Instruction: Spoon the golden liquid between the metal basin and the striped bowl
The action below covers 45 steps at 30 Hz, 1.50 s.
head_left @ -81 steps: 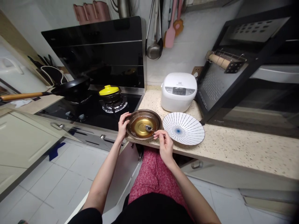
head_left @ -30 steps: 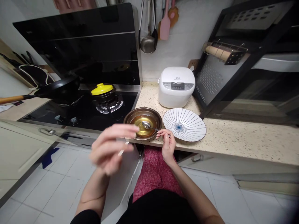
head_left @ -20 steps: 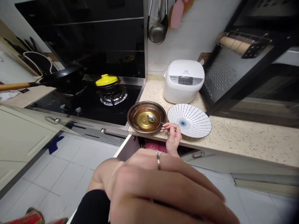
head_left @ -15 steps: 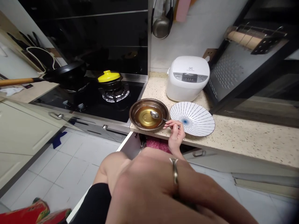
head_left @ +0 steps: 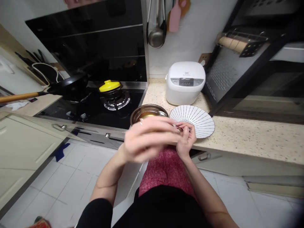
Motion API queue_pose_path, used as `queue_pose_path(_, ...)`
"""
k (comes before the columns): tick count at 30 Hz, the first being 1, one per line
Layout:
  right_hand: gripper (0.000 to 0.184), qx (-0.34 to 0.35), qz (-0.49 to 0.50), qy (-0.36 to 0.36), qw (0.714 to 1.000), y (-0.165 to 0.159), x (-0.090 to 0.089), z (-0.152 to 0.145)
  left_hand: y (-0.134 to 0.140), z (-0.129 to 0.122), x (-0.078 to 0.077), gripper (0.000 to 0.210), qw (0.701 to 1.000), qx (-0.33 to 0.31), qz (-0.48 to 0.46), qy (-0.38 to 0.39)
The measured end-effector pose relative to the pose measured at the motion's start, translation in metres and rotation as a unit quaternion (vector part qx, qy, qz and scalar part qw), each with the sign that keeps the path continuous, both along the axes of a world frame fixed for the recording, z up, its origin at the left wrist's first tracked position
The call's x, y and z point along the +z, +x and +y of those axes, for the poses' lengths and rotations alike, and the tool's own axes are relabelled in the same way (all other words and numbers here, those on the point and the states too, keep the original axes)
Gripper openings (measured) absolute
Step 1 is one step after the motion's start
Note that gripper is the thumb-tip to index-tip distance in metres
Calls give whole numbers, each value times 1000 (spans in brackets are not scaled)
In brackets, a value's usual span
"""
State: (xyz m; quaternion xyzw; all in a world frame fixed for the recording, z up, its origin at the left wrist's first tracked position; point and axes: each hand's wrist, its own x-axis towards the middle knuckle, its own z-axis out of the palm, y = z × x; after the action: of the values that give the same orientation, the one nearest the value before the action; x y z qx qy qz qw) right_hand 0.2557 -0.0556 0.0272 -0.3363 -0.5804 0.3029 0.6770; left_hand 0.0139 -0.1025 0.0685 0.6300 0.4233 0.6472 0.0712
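Note:
My right hand [head_left: 186,139] is closed around the handle of a metal spoon, beside the near left edge of a white plate with dark radiating lines [head_left: 201,122]. The spoon's head [head_left: 162,113] shows over the right side of a metal bowl [head_left: 137,110] holding yellowish liquid. My left hand [head_left: 152,137], a ring on one finger, stretches across in front of the bowl. Its fingers are extended toward my right hand, somewhat blurred, and hide much of the bowl and the spoon's handle. Whether the fingertips touch my right hand I cannot tell.
Behind the plate stands a white rice cooker [head_left: 185,84]. On the stove to the left are a small pot with a yellow lid [head_left: 109,85] and a black wok [head_left: 71,85] with a wooden handle. A cabinet door [head_left: 127,180] hangs open below the counter.
My left hand has moved from close to the camera out over the front of the bowl, reaching toward my right hand. My right hand still holds the spoon. The view has tilted slightly upward.

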Motion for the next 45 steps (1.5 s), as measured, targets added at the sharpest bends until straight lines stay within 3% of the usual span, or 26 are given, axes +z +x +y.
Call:
queue_pose_path(1, 24, -45, 76, 5, 996, 3, 2, 0, 0, 11, 6, 23, 1000, -10, 6, 2)
queue_pose_path(3, 23, -70, 123, 14, 990, 8, 7, 0, -5, 35, 13, 23, 999, -30, 28, 3)
queue_pose_path(5, 24, -92, 125, 21, 988, 15, 11, 1, -15, 56, 11, 24, 999, -33, 42, 1)
queue_pose_path(8, 25, -130, 92, 31, 987, 28, 13, 2, -34, 81, -9, 29, 999, 4, 17, -28)
queue_pose_path(11, 24, -156, 49, 56, 985, 39, 10, 4, -47, 94, -34, 35, 997, -8, -16, -73)
queue_pose_path(15, 23, -168, -16, 90, 982, 50, 2, 6, -50, 102, -51, 39, 994, -50, -25, -91)
queue_pose_path(22, 21, -171, -135, 143, 966, 63, -13, 9, -53, 109, -60, 44, 991, -80, -49, -98)
queue_pose_path(31, 13, -43, -289, 214, 932, 89, -23, 18, -51, 106, -60, 41, 984, -127, -50, -114)
queue_pose_path(34, 14, -37, -313, 230, 921, 92, -22, 17, -52, 107, -61, 40, 983, -138, -47, -109)
queue_pose_path(39, 16, -109, -212, 233, 943, 76, -15, 4, -52, 107, -61, 41, 980, -150, -41, -121)
queue_pose_path(41, 18, -128, -129, 194, 964, 61, -12, -5, -52, 107, -60, 41, 980, -150, -43, -127)
queue_pose_path(45, 21, -91, -31, 102, 990, 27, -10, -19, -51, 106, -59, 41, 979, -153, -41, -130)
